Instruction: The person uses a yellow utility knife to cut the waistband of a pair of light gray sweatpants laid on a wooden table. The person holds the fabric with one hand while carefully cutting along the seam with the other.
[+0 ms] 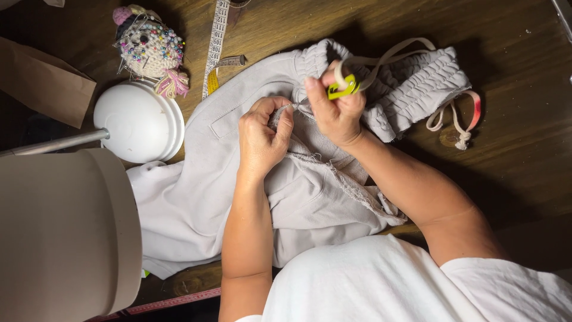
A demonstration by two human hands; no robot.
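Observation:
A pale grey pair of sweatpants [238, 197] with a gathered elastic waistband [417, 83] lies spread on the dark wooden table [512, 167]. My left hand [262, 134] pinches a fold of the grey fabric near a seam. My right hand [336, 104] is closed on a small yellow-green tool [344, 88], its tip against the same seam, right beside my left thumb. A drawstring [456, 122] with a pink end trails from the waistband at the right.
A white lamp with a round base [140, 122] and large shade [65, 232] fills the left side. A crocheted pincushion full of pins [149, 48] and a tape measure [217, 42] lie at the back. Brown paper [42, 83] sits at far left.

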